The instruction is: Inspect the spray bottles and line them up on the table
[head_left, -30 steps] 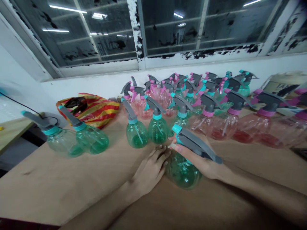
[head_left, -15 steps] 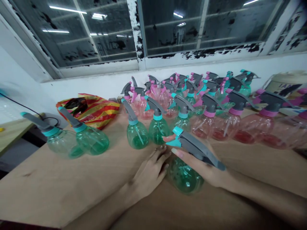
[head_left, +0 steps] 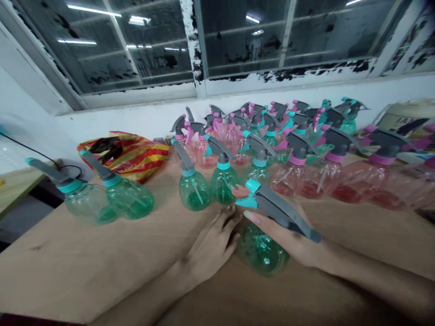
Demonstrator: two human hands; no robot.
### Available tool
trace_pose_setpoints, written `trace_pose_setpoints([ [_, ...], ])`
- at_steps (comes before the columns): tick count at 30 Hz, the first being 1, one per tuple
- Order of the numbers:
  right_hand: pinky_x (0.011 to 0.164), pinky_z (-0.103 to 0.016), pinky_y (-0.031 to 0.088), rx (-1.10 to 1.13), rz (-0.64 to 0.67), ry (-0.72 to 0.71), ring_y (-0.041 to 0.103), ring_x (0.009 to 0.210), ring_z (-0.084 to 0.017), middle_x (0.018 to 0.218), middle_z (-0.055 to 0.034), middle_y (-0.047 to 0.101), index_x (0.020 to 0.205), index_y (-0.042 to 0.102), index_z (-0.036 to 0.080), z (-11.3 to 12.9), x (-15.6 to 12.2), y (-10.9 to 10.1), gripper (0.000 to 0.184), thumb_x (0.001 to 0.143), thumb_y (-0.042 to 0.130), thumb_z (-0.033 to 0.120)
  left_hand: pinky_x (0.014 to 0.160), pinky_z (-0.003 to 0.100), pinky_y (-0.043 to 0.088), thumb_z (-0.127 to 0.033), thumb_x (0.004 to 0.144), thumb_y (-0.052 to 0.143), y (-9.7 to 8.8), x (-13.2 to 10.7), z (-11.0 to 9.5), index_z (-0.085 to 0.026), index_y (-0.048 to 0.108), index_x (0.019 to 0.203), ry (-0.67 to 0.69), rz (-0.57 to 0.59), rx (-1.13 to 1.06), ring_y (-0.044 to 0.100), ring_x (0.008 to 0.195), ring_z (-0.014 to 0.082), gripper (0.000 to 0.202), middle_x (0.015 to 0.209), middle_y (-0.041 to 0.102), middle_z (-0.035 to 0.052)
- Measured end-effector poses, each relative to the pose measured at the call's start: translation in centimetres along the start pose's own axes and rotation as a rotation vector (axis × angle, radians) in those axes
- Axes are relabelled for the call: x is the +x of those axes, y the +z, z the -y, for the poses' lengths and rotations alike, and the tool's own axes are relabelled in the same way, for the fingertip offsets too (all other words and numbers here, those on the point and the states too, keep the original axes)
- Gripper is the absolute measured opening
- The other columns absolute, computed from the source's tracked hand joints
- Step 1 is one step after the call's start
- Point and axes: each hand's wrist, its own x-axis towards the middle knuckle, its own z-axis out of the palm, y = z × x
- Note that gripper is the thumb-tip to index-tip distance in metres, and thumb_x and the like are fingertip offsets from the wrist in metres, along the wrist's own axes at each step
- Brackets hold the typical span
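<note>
My right hand [head_left: 288, 237] is closed around the neck of a green spray bottle [head_left: 263, 253] with a grey and turquoise trigger head. The bottle stands in front of me, its nozzle pointing left. Beside it, my left hand [head_left: 215, 242] lies flat on the wooden table [head_left: 102, 271], fingers stretched toward the bottle. Whether the fingertips touch the bottle I cannot tell. Just beyond my hands stand a green spray bottle [head_left: 194, 192] and another green spray bottle [head_left: 224, 184], each with some liquid or tint showing at the bottom.
Two green spray bottles [head_left: 131, 199] stand at the left. Several pink spray bottles [head_left: 316, 179] line the right side, with more pink and green ones behind. A red and yellow striped bag [head_left: 142, 156] lies at the back left. A window [head_left: 288, 36] rises behind the table.
Almost nothing differs. The view has shifted very slightly; both hands and the held spray bottle keep their places.
</note>
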Motion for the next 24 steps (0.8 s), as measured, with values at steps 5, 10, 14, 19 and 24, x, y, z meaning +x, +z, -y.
trace_pose_setpoints([
  [5, 0.075, -0.033, 0.056, 0.111, 0.017, 0.002, 0.066, 0.078, -0.018, 0.091, -0.0019, 0.069, 0.109, 0.065, 0.027, -0.01, -0.01, -0.12, 0.022, 0.089, 0.059, 0.033, 0.105, 0.052, 0.041, -0.019, 0.096, 0.046, 0.49, -0.19, 0.19, -0.021, 0.043, 0.138, -0.026, -0.036, -0.039, 0.045, 0.131, 0.0304, 0.042, 0.145, 0.044, 0.0120],
  [10, 0.081, -0.036, 0.055, 0.118, 0.000, -0.012, 0.067, 0.091, -0.021, 0.096, -0.0016, 0.070, 0.106, 0.065, 0.028, 0.19, 0.05, -0.10, 0.018, 0.088, 0.060, 0.030, 0.104, 0.055, 0.042, -0.020, 0.096, 0.044, 0.51, -0.22, 0.18, -0.017, 0.043, 0.137, -0.020, -0.044, -0.059, 0.045, 0.130, 0.0325, 0.041, 0.145, 0.043, 0.0145],
  [14, 0.068, -0.030, 0.055, 0.129, -0.032, -0.031, 0.068, 0.084, -0.018, 0.086, 0.0007, 0.069, 0.094, 0.065, 0.028, 0.24, -0.12, -0.08, 0.008, 0.088, 0.061, 0.030, 0.104, 0.053, 0.042, -0.020, 0.096, 0.044, 0.54, -0.29, 0.23, -0.019, 0.042, 0.137, -0.031, -0.041, -0.076, 0.046, 0.130, 0.0311, 0.041, 0.144, 0.044, 0.0134],
  [19, 0.059, -0.026, 0.051, 0.089, -0.008, -0.031, 0.064, 0.072, -0.015, 0.080, 0.0021, 0.066, 0.090, 0.063, 0.027, 0.23, -0.47, -0.33, 0.003, 0.089, 0.060, 0.029, 0.105, 0.051, 0.041, -0.021, 0.096, 0.047, 0.89, -0.46, 0.40, -0.020, 0.040, 0.138, -0.039, -0.069, -0.065, 0.043, 0.132, 0.0309, 0.043, 0.148, 0.040, 0.0124],
  [24, 0.072, -0.030, 0.054, 0.119, 0.006, -0.016, 0.065, 0.077, -0.016, 0.088, 0.0003, 0.068, 0.102, 0.065, 0.027, 0.27, -0.31, -0.27, 0.014, 0.089, 0.060, 0.029, 0.105, 0.052, 0.041, -0.022, 0.096, 0.048, 0.37, -0.10, 0.18, -0.016, 0.045, 0.134, 0.003, -0.033, 0.038, 0.045, 0.131, 0.0322, 0.038, 0.142, 0.047, 0.0148],
])
